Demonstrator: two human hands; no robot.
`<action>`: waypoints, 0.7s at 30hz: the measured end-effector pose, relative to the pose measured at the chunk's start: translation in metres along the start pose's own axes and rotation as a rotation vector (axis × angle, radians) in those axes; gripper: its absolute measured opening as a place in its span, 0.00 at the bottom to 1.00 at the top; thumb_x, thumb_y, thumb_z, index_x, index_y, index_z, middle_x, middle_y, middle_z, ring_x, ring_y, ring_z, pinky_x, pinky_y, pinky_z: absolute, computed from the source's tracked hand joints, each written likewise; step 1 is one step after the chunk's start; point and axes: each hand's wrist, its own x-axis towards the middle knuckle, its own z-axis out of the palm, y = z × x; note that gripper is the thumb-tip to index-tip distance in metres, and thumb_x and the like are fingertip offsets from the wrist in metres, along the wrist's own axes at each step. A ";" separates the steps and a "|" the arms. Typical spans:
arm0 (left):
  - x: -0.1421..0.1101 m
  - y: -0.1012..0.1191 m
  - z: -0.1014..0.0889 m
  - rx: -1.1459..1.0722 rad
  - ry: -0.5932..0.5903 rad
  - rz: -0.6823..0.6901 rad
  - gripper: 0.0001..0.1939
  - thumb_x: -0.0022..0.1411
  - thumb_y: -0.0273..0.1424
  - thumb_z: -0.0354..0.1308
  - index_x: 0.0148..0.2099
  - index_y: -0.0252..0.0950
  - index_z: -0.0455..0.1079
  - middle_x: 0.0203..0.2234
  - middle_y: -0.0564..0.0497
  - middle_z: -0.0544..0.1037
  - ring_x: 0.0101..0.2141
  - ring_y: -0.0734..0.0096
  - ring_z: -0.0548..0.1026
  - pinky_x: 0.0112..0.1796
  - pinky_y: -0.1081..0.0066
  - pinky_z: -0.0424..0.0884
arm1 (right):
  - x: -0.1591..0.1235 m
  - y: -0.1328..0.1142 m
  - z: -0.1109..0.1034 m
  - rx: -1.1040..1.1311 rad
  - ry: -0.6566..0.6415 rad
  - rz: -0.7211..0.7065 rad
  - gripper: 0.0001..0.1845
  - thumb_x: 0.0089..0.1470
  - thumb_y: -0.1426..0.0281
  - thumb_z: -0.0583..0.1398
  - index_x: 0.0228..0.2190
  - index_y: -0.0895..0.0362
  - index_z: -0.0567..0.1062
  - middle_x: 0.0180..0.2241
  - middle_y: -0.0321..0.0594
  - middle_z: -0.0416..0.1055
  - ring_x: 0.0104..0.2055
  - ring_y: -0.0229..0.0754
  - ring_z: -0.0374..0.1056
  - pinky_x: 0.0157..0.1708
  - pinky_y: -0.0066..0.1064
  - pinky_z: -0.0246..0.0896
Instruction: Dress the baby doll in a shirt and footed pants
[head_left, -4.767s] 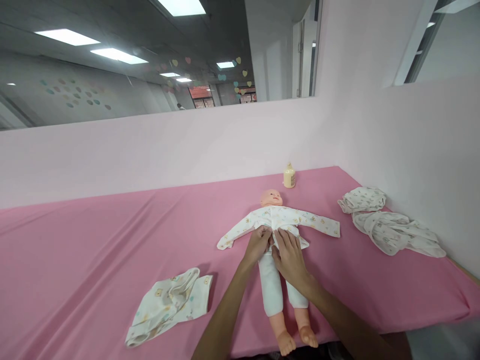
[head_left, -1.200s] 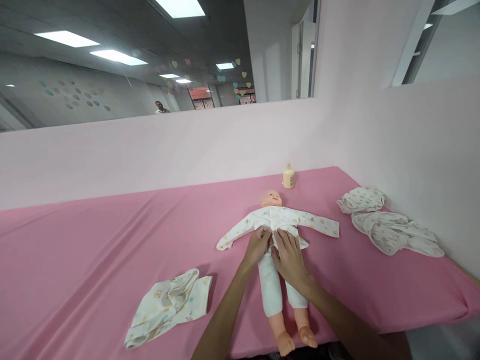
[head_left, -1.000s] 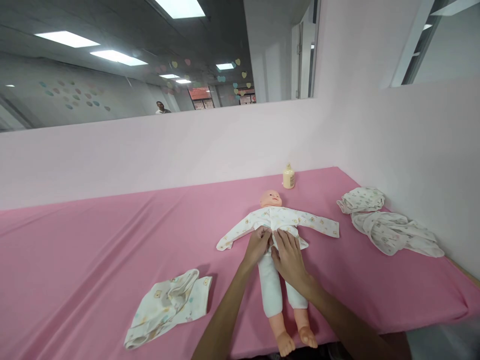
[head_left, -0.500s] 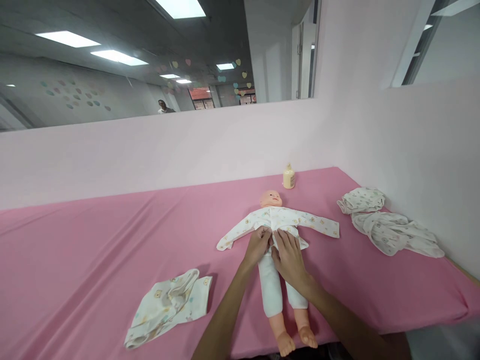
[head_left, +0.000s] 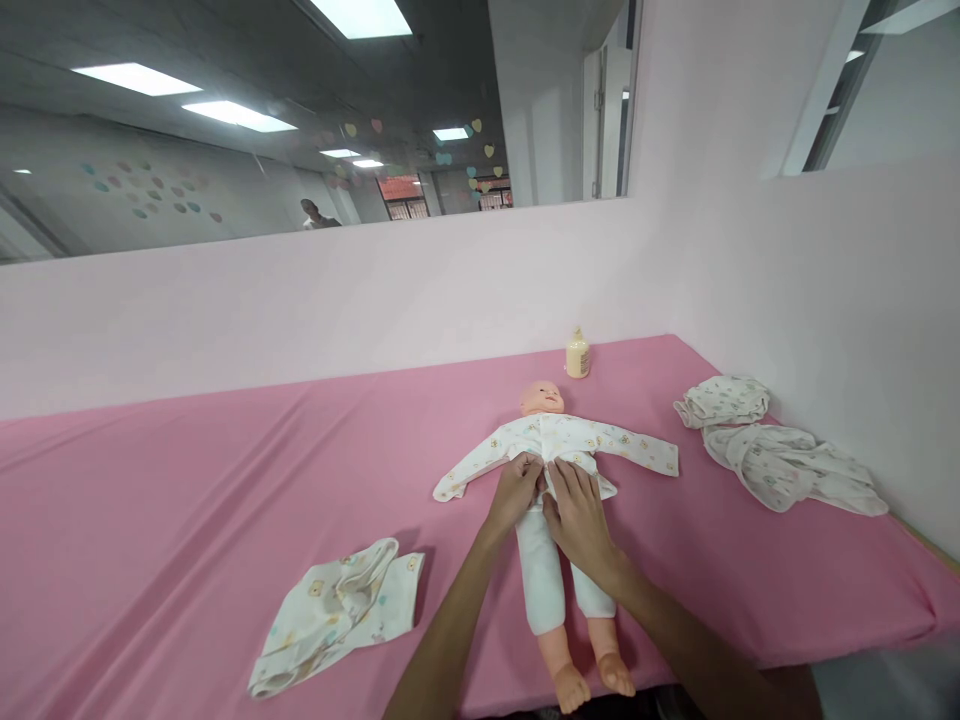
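A baby doll (head_left: 543, 398) lies on its back, head toward the wall, arms stretched out sideways. It wears a white patterned baby shirt (head_left: 562, 432) and plain white trousers (head_left: 541, 570); its feet are bare. At the lower front of the shirt, my left hand (head_left: 517, 490) is closed, its curled fingers pinching the cloth. Close beside it, my right hand (head_left: 581, 510) grips the shirt front, fingers bent over the fabric and thumb toward the middle. The fingertips and the shirt's fastening are partly hidden.
A pink sheet (head_left: 187, 480) covers the table. Folded patterned clothing (head_left: 345, 610) lies left of the doll. A pump bottle (head_left: 577, 355) stands beyond its head. Crumpled patterned cloths (head_left: 787, 460) lie at the right by the wall. A mirror (head_left: 262, 130) reflects a person (head_left: 319, 215).
Both hands and the doll look the same as before. In the mirror, the reflected person has shifted slightly left.
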 end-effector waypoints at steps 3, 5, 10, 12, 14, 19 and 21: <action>-0.004 0.005 -0.003 0.040 -0.045 0.014 0.14 0.58 0.44 0.52 0.33 0.36 0.62 0.19 0.57 0.67 0.17 0.79 0.60 0.22 0.76 0.56 | 0.000 0.002 -0.002 0.005 0.003 -0.007 0.24 0.60 0.72 0.48 0.58 0.57 0.63 0.55 0.48 0.65 0.58 0.51 0.57 0.55 0.47 0.55; -0.011 0.009 -0.007 0.118 -0.092 0.056 0.15 0.57 0.44 0.54 0.37 0.36 0.65 0.21 0.57 0.68 0.21 0.76 0.64 0.25 0.75 0.59 | 0.000 0.006 -0.005 0.010 -0.009 -0.015 0.24 0.60 0.73 0.48 0.57 0.58 0.63 0.55 0.48 0.65 0.58 0.50 0.58 0.55 0.46 0.55; -0.040 0.015 -0.024 0.487 -0.139 0.192 0.17 0.53 0.39 0.59 0.46 0.40 0.69 0.39 0.49 0.73 0.37 0.64 0.70 0.35 0.70 0.64 | 0.002 0.032 -0.015 -0.002 -0.024 -0.001 0.21 0.61 0.74 0.46 0.53 0.57 0.68 0.50 0.46 0.71 0.51 0.47 0.65 0.50 0.41 0.58; -0.048 0.014 -0.030 0.584 -0.116 0.222 0.17 0.53 0.37 0.59 0.46 0.41 0.69 0.43 0.48 0.72 0.40 0.60 0.70 0.36 0.69 0.64 | 0.005 0.049 -0.021 -0.023 -0.012 0.046 0.20 0.61 0.74 0.46 0.48 0.57 0.72 0.41 0.45 0.74 0.43 0.45 0.68 0.45 0.38 0.60; -0.050 0.012 -0.032 0.637 -0.094 0.219 0.13 0.55 0.37 0.56 0.44 0.41 0.69 0.41 0.48 0.72 0.39 0.59 0.70 0.36 0.68 0.64 | 0.008 0.066 -0.027 -0.039 -0.019 0.110 0.18 0.61 0.74 0.46 0.39 0.56 0.75 0.33 0.42 0.75 0.36 0.43 0.69 0.39 0.35 0.60; -0.037 0.009 -0.026 0.754 0.027 0.223 0.08 0.57 0.28 0.47 0.34 0.39 0.67 0.33 0.48 0.74 0.35 0.60 0.71 0.36 0.67 0.62 | 0.011 0.090 -0.045 0.021 -0.088 0.237 0.16 0.61 0.73 0.47 0.28 0.56 0.72 0.27 0.37 0.72 0.28 0.38 0.66 0.29 0.28 0.53; -0.032 0.011 -0.027 0.741 0.063 0.241 0.09 0.56 0.26 0.46 0.34 0.39 0.66 0.34 0.48 0.75 0.36 0.61 0.71 0.37 0.67 0.62 | 0.008 0.090 -0.050 0.077 -0.112 0.259 0.16 0.61 0.71 0.47 0.27 0.56 0.70 0.25 0.35 0.71 0.27 0.36 0.65 0.26 0.27 0.51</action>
